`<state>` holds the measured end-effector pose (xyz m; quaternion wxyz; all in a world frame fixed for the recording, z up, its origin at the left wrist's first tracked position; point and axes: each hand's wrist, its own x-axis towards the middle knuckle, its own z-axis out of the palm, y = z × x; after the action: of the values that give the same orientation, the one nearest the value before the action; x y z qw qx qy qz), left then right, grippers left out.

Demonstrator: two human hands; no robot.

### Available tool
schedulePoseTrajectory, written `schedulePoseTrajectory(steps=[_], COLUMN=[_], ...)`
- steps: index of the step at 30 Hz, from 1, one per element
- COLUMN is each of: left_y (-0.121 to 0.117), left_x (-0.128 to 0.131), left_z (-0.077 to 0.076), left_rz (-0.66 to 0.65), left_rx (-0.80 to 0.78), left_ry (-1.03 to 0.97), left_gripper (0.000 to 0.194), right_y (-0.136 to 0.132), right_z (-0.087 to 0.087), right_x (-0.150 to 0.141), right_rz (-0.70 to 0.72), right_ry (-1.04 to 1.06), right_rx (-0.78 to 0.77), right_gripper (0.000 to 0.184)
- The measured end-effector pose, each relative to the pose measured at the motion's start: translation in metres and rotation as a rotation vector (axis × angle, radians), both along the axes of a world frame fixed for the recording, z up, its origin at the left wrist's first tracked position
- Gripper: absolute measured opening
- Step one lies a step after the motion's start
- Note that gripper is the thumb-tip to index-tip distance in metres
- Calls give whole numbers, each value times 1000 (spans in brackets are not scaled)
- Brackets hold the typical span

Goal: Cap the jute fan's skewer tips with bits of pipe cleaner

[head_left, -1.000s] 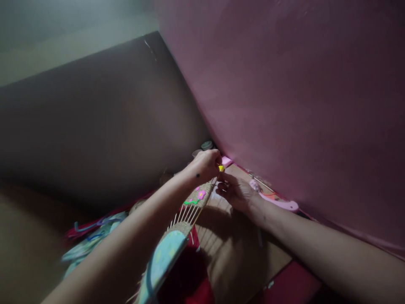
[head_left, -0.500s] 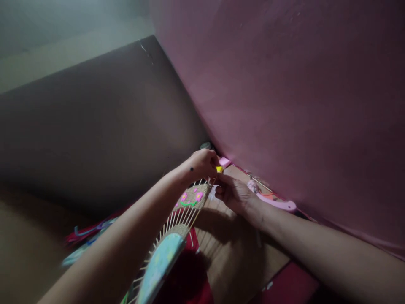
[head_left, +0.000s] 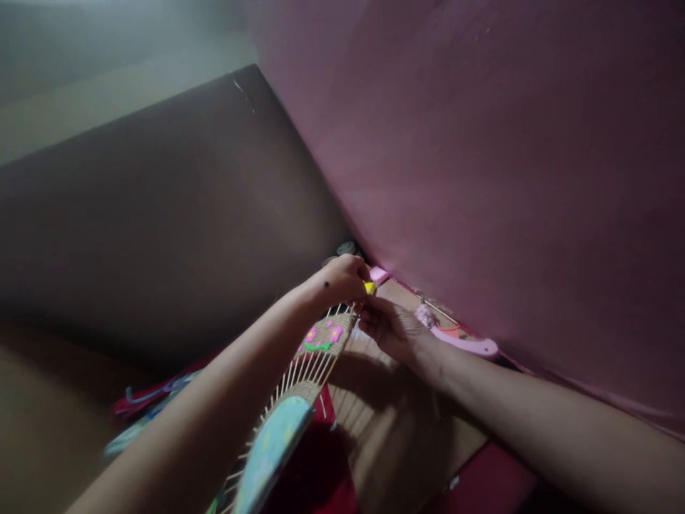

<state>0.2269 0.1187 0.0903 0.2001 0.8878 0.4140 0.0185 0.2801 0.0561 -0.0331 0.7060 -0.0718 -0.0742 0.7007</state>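
A basket-like piece of thin sticks woven with brown twine (head_left: 338, 323) stands tilted below my hands. Pink flowers and a green wavy line decorate its woven band, and a light-blue panel (head_left: 275, 442) forms its near end. My left hand (head_left: 345, 277) is closed in a pinch at the far stick ends. Close by, my right hand (head_left: 393, 328) has its thumb and fingers pressed together at the same rim. A small yellow piece (head_left: 369, 288) shows at the fingertips of both hands; which fingers touch it is unclear. The fingertips are partly hidden.
A pink wall (head_left: 481, 178) rises at the right and a dark panel (head_left: 176, 214) at the left, meeting beyond my hands. On the brown surface (head_left: 396, 457) lies a pink curved handle (head_left: 468, 344). Red cloth (head_left: 315, 464) is under the basket. A pink block (head_left: 379, 275) sits in the corner.
My right hand has shifted slightly left, closer to my left hand and the stick ends. The basket has barely moved.
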Motion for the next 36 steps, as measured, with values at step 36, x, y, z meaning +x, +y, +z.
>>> schedulePoseTrajectory(steps=[36], left_y=[7], left_x=[-8], left_z=[-2], left_rz=[-227], left_rx=[-147], left_ry=[-41], left_gripper=[26], right_y=[-2], right_z=[-8], right_x=[0], right_rz=[76], right_ry=[119], right_rx=[4], right_gripper=[10])
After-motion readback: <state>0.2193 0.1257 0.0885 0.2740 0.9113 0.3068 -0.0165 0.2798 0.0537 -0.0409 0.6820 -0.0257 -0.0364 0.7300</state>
